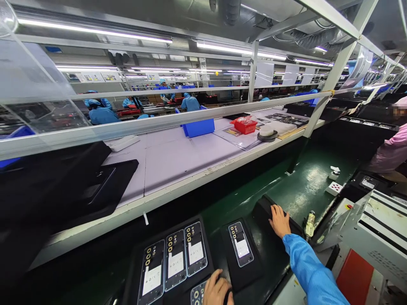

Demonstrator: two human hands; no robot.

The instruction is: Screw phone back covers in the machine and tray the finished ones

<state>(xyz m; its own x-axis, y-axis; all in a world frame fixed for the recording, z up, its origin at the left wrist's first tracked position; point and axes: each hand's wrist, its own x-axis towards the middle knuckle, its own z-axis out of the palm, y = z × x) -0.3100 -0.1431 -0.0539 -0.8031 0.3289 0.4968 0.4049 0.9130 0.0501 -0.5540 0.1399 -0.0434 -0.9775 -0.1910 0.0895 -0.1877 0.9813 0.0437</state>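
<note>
My right hand (280, 221), in a blue sleeve, has its fingers hooked over the far edge of a tilted black mat (262, 218). At the bottom of the view my left hand (218, 289) curls its fingers at the side of a partly assembled smartphone (197, 295), which is mostly cut off by the frame. To the left, three similar smartphones (176, 259) with gold camera rings and white labels lie side by side on a black tray (208, 250). Another smartphone (241, 245) rests alone on a black pad (246, 273) between my hands.
Across a green floor (305, 173) runs a long white bench (165, 156) with a blue bin (199, 127), a red basket (244, 125) and black sheets (117, 186). A grey machine (378, 233) stands on my right. A person in pink (389, 148) and others in blue are farther off.
</note>
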